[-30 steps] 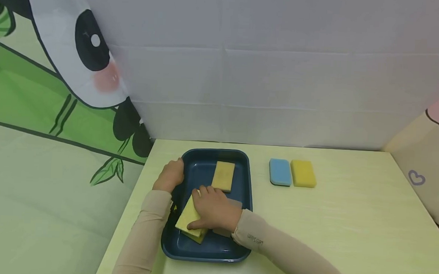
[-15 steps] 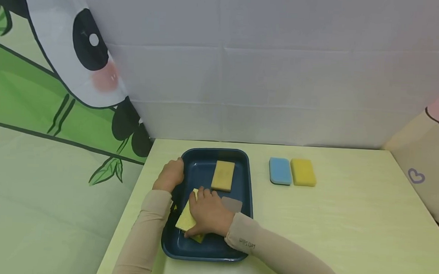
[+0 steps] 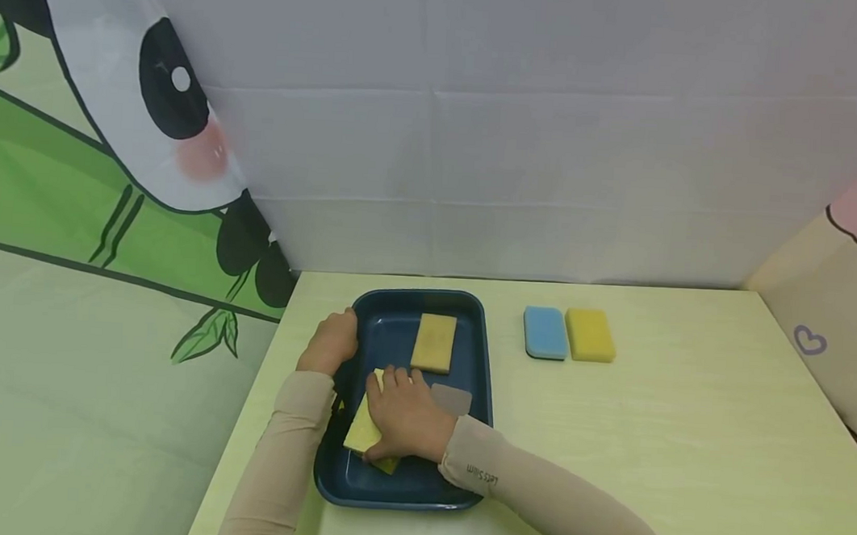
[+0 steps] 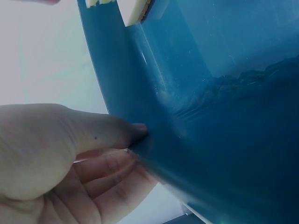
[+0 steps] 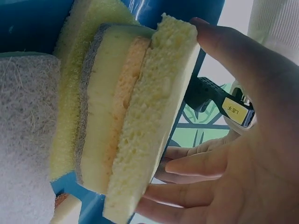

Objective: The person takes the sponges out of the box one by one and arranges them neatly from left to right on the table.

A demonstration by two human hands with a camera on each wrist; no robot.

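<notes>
At the far left, a backdrop [image 3: 48, 167] printed with a panda's face and a green stalk is seen past the left edge of the tabletop [image 3: 681, 442]. The left hand [image 3: 328, 343] is placed at the blue tray [image 3: 416, 497], which is set toward the tabletop's far left corner. The tray's left rim is pinched between the thumb and fingers, as is shown by the left wrist view. Inside the tray, near its left wall, a pale yellow sponge [image 3: 363, 434] is laid slanted on top of a stack of sponges [image 5: 105, 102], in which a grey scouring face is visible. The pale yellow sponge is partly covered by the right hand [image 3: 409, 416], whose fingers are spread and mostly straight; 1 end of it is touched by the thumb and the other by fingers. Toward the tray's far wall, a dull yellow sponge [image 3: 435, 343] is laid flat. A grey scouring sponge [image 3: 452, 400], partly hidden by the right hand, is seen near the tray's right wall. To the right of the tray, 2 sponges are set side by side near the tabletop's far edge: a blue sponge [image 3: 545, 333], then a bright yellow sponge [image 3: 590, 335]. Past the right edge, a purple heart [image 3: 810, 341] is printed on a cream panel [image 3: 835, 289].
</notes>
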